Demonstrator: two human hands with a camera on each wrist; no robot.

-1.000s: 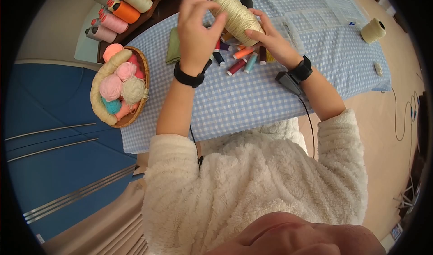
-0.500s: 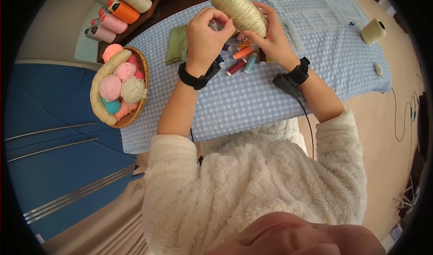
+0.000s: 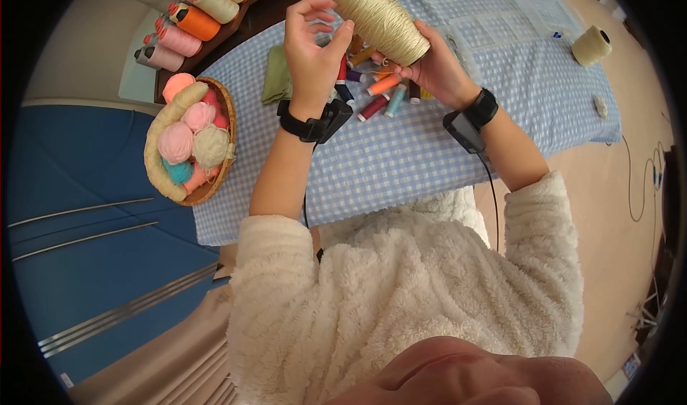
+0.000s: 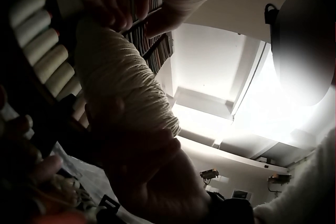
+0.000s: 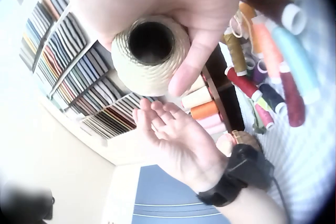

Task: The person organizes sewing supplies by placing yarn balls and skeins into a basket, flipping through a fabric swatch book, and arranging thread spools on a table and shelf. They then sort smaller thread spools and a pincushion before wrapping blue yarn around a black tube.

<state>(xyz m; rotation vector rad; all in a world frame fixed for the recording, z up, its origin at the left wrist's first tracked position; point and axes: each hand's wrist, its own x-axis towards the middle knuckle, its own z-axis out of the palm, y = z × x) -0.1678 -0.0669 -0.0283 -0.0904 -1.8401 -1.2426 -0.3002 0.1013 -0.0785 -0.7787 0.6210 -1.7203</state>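
Note:
A large cone of cream yarn (image 3: 383, 24) is tilted above the table in the head view. My right hand (image 3: 445, 70) grips it near its lower end; in the right wrist view the thumb lies along its side, beside the dark hollow of the core (image 5: 151, 42). My left hand (image 3: 313, 60) is raised at the cone's upper left, fingers loosely bent and apart from the thumb. The right wrist view shows that left palm (image 5: 181, 142) with nothing visible in it. Below lie several small thread spools, among them an orange one (image 3: 384, 84) and a light blue one (image 3: 395, 101).
A wicker basket (image 3: 230, 111) of yarn balls stands at the table's left end. Large thread cones (image 3: 197, 21) line a shelf at the back left. Green folded cloth (image 3: 275, 76) lies behind my left wrist. Another cream cone (image 3: 591, 46) stands far right on the checked tablecloth (image 3: 386, 169).
My left hand pinched close against the cone half a second ago; its fingers have since loosened and moved up and left. My right hand has turned, its thumb shifting round the cone's lower end.

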